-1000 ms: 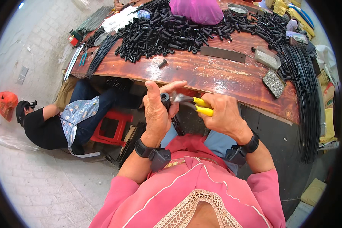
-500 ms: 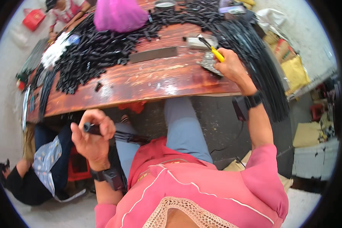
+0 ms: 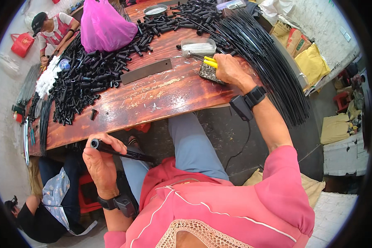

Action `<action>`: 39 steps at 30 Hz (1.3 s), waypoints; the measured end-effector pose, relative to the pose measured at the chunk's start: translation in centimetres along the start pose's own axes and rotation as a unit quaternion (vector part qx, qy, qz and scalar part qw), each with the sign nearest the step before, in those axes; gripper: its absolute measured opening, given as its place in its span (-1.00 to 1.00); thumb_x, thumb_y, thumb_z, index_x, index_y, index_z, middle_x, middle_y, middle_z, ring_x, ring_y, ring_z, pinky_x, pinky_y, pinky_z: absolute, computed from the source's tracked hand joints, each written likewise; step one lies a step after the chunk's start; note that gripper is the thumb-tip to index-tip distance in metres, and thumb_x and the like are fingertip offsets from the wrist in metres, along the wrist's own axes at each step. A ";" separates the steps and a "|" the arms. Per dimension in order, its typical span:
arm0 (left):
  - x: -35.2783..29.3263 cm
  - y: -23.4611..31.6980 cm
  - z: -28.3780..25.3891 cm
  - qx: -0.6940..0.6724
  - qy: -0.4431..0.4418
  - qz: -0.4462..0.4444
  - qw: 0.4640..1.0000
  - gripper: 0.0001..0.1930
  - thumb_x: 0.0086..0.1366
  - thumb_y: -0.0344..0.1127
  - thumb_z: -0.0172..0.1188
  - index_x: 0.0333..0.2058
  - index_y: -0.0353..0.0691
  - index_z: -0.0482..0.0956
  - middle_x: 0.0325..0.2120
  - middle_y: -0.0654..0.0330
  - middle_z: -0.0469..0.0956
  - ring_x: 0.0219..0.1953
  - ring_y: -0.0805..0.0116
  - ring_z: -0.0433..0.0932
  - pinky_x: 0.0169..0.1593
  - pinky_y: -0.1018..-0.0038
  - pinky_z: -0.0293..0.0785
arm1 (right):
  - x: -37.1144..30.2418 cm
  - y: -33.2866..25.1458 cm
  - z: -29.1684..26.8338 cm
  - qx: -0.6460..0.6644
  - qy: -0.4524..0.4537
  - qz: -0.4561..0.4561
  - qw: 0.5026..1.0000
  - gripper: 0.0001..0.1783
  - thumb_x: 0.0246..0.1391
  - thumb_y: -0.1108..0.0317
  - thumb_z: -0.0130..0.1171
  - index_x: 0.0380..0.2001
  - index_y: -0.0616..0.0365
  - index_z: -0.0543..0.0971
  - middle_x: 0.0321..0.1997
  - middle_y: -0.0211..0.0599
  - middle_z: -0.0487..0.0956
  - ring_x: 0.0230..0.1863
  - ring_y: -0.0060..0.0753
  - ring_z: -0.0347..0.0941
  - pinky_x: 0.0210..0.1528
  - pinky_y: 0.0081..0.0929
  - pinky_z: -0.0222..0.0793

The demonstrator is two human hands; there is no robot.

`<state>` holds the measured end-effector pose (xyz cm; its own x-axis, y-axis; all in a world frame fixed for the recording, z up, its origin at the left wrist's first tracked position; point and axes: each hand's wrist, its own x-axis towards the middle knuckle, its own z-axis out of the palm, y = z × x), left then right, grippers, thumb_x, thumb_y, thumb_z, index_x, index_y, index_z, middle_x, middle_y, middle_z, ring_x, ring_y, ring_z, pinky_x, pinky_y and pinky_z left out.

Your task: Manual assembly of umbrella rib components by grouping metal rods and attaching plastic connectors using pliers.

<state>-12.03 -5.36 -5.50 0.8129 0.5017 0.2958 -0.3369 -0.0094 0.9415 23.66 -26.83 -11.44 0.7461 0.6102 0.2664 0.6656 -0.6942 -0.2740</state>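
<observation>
Head view, left hand (image 3: 100,162) below table edge (image 3: 153,120), gripping rod (image 3: 124,151)

A brown wooden table (image 3: 153,99) carries a heap of short black tubes (image 3: 86,74), a pink plastic bag (image 3: 104,29), a flat metal strip (image 3: 146,71), a small clear tray (image 3: 198,45) and long black rods (image 3: 268,62).

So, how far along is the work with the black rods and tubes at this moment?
Done: I cannot tell; no finished pieces stand apart. In hand: the left hand grips one black rod below the table edge, and the right hand rests on the yellow-handled pliers on the wooden table. Left: a big heap of black tubes and a long bundle of black rods lie there.
</observation>
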 end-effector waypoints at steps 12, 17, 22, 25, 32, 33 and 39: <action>-0.3 -3.2 0.5 -0.090 0.030 0.016 0.995 -0.40 0.40 0.23 -0.14 -0.32 -0.33 0.45 -0.59 0.23 0.39 -0.57 0.43 0.34 -0.41 0.43 0.34 | -2.9 -3.7 -5.1 0.514 -0.141 0.104 0.840 -0.76 -0.12 0.46 0.32 -0.31 0.25 0.57 -0.48 -0.42 0.53 -0.56 -0.58 0.44 -0.50 -0.58 0.38; -0.6 -2.7 0.8 -0.071 0.037 0.021 0.997 -0.41 0.43 0.20 -0.19 -0.27 -0.31 0.47 -0.61 0.26 0.35 -0.59 0.42 0.29 -0.45 0.45 0.23 | -5.6 -11.0 -4.4 0.671 -0.161 0.071 0.720 -0.70 -0.04 0.44 0.36 -0.21 0.25 0.56 -0.45 -0.41 0.54 -0.51 -0.57 0.47 -0.47 -0.57 0.43; -1.4 -2.5 0.1 -0.052 0.027 0.036 0.998 -0.39 0.41 0.23 -0.16 -0.21 -0.33 0.47 -0.59 0.25 0.37 -0.56 0.43 0.31 -0.41 0.46 0.27 | -7.7 -18.9 -2.6 0.782 -0.187 0.037 0.593 -0.68 -0.02 0.44 0.35 -0.17 0.28 0.55 -0.43 -0.39 0.54 -0.48 -0.55 0.48 -0.44 -0.58 0.44; -1.7 -1.9 -0.4 -0.046 0.042 0.021 0.998 -0.33 0.39 0.30 -0.20 -0.18 -0.33 0.45 -0.60 0.25 0.37 -0.57 0.45 0.31 -0.41 0.48 0.28 | -8.5 -22.7 -2.5 0.756 -0.193 0.001 0.626 -0.73 0.04 0.49 0.29 -0.16 0.28 0.54 -0.38 -0.39 0.55 -0.43 -0.55 0.49 -0.37 -0.57 0.45; -2.2 -1.5 -1.2 -0.105 0.058 0.030 0.992 -0.22 0.39 0.28 -0.15 0.14 -0.45 0.38 -0.59 0.32 0.38 -0.56 0.62 0.29 -0.47 0.67 0.17 | -10.9 -28.6 -3.0 0.751 -0.128 -0.075 0.644 -0.87 0.13 0.63 0.05 -0.23 0.30 0.46 -0.46 -0.39 0.48 -0.57 -0.61 0.45 -0.56 -0.63 0.39; -2.2 -1.4 -1.1 -0.107 0.070 0.025 0.991 -0.23 0.40 0.26 -0.13 0.13 -0.46 0.39 -0.59 0.33 0.38 -0.56 0.62 0.30 -0.46 0.67 0.16 | -11.0 -28.9 -3.0 0.755 -0.123 -0.068 0.640 -0.87 0.14 0.63 0.05 -0.23 0.30 0.46 -0.46 -0.39 0.48 -0.57 -0.62 0.45 -0.56 -0.63 0.39; -2.4 -1.1 -1.1 -0.079 0.092 0.003 0.993 -0.20 0.36 0.29 -0.08 0.14 -0.48 0.39 -0.57 0.39 0.39 -0.53 0.64 0.31 -0.45 0.66 0.16 | -10.8 -29.4 -2.4 0.756 -0.128 -0.064 0.638 -0.86 0.13 0.63 0.05 -0.23 0.28 0.46 -0.46 -0.42 0.49 -0.56 -0.65 0.45 -0.55 -0.63 0.39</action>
<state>-14.17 -5.57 -7.38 0.7156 0.6510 0.2532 -0.4236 0.1162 0.8984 -3.99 -13.95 -4.10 0.5331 0.8023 0.2686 -0.1685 0.4118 -0.8956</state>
